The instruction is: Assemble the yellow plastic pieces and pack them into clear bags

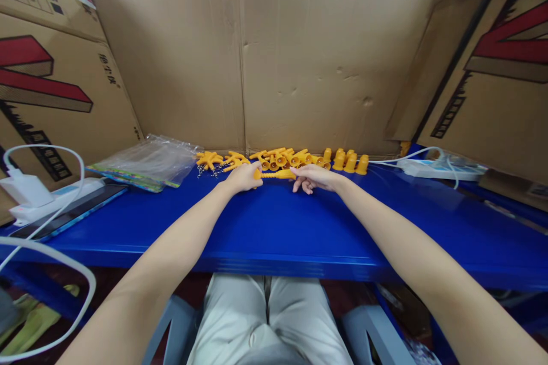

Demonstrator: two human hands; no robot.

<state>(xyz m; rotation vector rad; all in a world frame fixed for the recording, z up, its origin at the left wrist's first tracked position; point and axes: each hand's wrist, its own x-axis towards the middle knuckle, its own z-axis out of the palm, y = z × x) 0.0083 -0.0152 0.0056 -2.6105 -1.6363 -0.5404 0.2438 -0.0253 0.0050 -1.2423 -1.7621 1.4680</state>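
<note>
My left hand is closed around one end of a yellow plastic piece with a ribbed, rod-like middle. At the piece's wider other end, the thumb and forefinger of my right hand are pinched, while its other fingers curl loosely below. The piece spans the gap between both hands, just above the blue table. Right behind it lie several yellow cup-shaped parts on their sides. Branched yellow pieces with small metal chains rest left of my left hand.
Yellow cups stand upright at the right of the row. Clear plastic bags lie at left, beside a dark flat device and a power strip. Another power strip is at right. Cardboard walls the back and sides.
</note>
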